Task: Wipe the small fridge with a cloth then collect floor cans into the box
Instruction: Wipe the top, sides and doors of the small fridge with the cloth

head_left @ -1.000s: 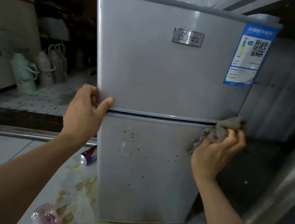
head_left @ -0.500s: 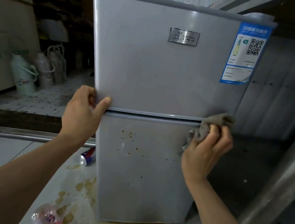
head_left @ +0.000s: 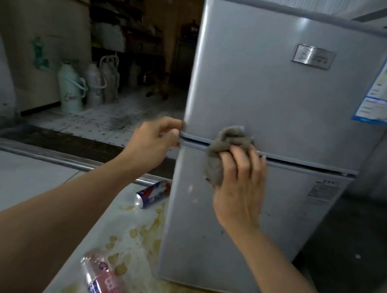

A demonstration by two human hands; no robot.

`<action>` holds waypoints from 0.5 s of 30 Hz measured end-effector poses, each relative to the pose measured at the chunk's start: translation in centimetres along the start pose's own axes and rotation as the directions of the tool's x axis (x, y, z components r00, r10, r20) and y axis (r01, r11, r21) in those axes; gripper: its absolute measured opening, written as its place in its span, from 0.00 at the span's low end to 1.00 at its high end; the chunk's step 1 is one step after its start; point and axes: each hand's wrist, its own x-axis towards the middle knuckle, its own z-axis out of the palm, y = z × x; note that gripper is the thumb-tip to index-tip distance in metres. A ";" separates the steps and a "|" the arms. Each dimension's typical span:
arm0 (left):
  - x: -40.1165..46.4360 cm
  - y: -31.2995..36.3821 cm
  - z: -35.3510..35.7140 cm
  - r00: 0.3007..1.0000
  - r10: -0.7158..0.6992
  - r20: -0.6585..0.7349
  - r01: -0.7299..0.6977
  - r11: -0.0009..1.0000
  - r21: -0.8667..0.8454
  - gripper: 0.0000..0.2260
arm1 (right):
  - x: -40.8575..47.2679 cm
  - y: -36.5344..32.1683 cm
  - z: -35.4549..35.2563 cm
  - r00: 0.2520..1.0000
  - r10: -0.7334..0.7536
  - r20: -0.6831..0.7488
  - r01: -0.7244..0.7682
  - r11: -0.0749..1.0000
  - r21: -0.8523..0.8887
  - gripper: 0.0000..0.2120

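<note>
Moved since earlier: right hand (head_left: 238, 190) with cloth (head_left: 225, 154), from the fridge's (head_left: 288, 109) right edge leftward along the door seam, fingers curled on the cloth bunched above them. Near floor: plastic bottle (head_left: 104, 280) in spill; farther, can (head_left: 152, 193) beside fridge. Left hand (head_left: 151, 144) grips the fridge's left edge at the seam.

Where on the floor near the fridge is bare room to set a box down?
Free: the pale floor on the left, between the metal rail and the left arm. Crowded: beside the fridge, where the can, the crushed bottle and the yellow spill lie.
</note>
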 end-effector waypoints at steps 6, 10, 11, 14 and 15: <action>-0.6 -1.0 -0.1 0.998 -0.013 0.065 0.019 0.996 -0.092 0.15 | 0.3 -0.7 0.4 0.987 0.074 -0.143 -0.079 0.996 -0.029 0.20; -0.4 -1.4 -0.5 0.997 -0.042 0.072 0.055 0.980 -0.193 0.14 | 2.1 -4.5 1.8 0.994 -0.089 -0.063 0.089 0.996 0.002 0.19; -0.5 -1.6 -0.6 0.996 -0.047 0.070 0.061 0.976 -0.207 0.14 | 2.4 -4.6 1.8 0.992 -0.119 -0.033 0.118 0.993 -0.009 0.19; -0.5 -2.4 -0.9 0.996 -0.090 0.022 0.093 0.962 -0.255 0.13 | 3.4 -3.8 1.1 0.975 -0.223 0.012 0.223 0.974 -0.028 0.20; -0.5 -2.7 -0.9 0.995 -0.104 0.000 0.100 0.958 -0.268 0.13 | 4.1 -3.7 0.9 0.967 -0.255 0.017 0.255 0.966 -0.033 0.19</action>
